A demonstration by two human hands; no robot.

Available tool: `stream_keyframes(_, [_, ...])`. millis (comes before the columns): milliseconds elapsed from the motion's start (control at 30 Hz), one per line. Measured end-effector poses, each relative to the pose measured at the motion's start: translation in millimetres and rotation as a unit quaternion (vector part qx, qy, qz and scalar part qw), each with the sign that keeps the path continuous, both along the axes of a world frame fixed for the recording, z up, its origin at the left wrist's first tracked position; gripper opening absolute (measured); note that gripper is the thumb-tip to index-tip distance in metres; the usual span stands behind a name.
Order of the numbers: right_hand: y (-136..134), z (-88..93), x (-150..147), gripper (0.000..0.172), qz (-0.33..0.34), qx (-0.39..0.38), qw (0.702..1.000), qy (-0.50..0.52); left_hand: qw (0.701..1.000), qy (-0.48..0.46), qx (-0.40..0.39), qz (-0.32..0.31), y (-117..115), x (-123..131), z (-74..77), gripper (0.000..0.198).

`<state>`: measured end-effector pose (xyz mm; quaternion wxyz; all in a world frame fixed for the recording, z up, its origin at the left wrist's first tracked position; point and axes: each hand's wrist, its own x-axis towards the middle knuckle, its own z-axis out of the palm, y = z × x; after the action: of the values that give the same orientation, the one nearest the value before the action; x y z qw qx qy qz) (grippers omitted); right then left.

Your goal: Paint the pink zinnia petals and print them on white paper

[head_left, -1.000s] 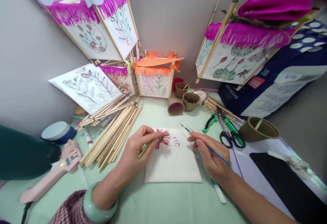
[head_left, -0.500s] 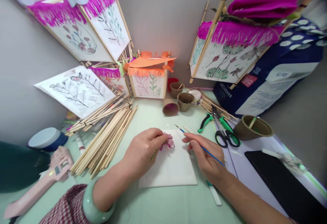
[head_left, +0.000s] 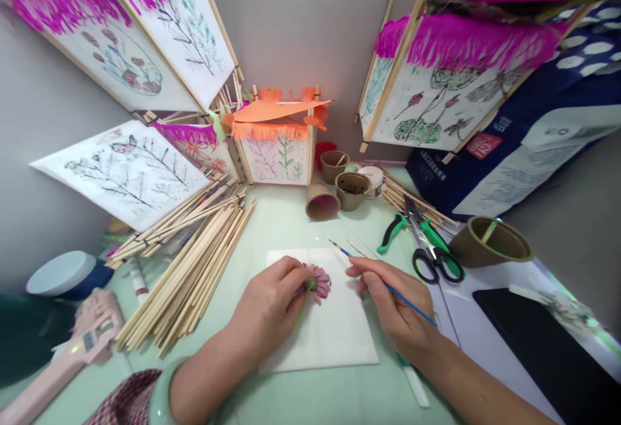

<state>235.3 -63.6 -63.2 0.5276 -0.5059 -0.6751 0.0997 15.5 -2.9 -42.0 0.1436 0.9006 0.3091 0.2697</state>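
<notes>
Between the thumb and fingers of my left hand (head_left: 272,299) is a pink flower (head_left: 320,284) with a green stem. Its petals face away from me and its back shows. Under it lies a white sheet of paper (head_left: 334,341) on the pale green table. My right hand (head_left: 400,299) grips a thin blue paintbrush (head_left: 407,302) like a pen, the dark tip pointing up and left, past the flower and apart from it.
Wooden sticks (head_left: 194,276) and a pink glue gun (head_left: 90,341) lie on the left. Scissors (head_left: 431,250), green-handled pliers (head_left: 392,232) and a brown pot (head_left: 490,244) stand or lie on the right. Paper lanterns with an orange fringe (head_left: 274,143) and magenta fringes (head_left: 451,82) stand behind.
My left hand has turned the flower, so its back and spread petals now show. The brush stays in my right hand, nearly still. The whole view has shifted slightly.
</notes>
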Motion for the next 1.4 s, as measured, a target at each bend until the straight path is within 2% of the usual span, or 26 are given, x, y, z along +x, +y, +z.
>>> stream_keyframes(133, [-0.4, -0.8, 0.3, 0.026, 0.001, -0.003, 1.000, 0.008, 1.000, 0.001, 0.020, -0.011, 1.2, -0.7, -3.0, 0.020])
stream_keyframes(400, [0.2, -4.7, 1.7, 0.027, 0.007, -0.021, 1.000, 0.012, 0.998, -0.003, 0.059, -0.021, 2.3, 1.2, -6.0, 0.021])
stream_keyframes(633, [-0.8, -5.4, 3.6, 0.030, 0.021, -0.025, 0.999, 0.011, 0.998, 0.048, 0.040, 0.011, -1.2, 6.5, -8.8, 0.024])
stream_keyframes(900, [2.6, 3.0, 1.4, 0.034, 0.096, -0.002, 0.994, -0.044, 0.996, 0.081, 0.005, 0.023, -3.0, 8.2, -10.8, 0.021])
stream_keyframes(1133, [5.5, 4.6, -2.0, 0.036, 0.175, -0.005, 0.971, -0.162, 0.995, 0.089, -0.014, 0.037, -3.4, 9.5, -13.3, 0.018])
stream_keyframes(1400, [6.8, 5.0, 0.2, 0.034, 0.121, 0.040, 0.978, -0.163, 0.994, 0.096, -0.001, 0.043, -2.8, 9.8, -14.2, 0.017])
